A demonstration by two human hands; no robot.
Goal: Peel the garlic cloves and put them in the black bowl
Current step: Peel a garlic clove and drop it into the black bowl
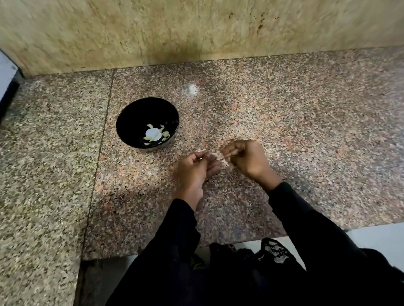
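Both hands peeling garlic over the desk (289, 124)
Left hand (193, 168) and right hand (246, 157), each grip pinched on a blurred garlic clove (217, 155); black bowl (132, 117) holds peeled cloves (165, 133)

Lighting: dim, even indoor light; small bright glare spot on the counter (190, 89) behind the black bowl (132, 119). Shadows: soft dark patch at the wall's (188, 23) base; faint shade under both hands. Sharpness: overall soft, motion blur on hands and frame edges. Distortion: wide-angle bending of counter lines toward the corners.
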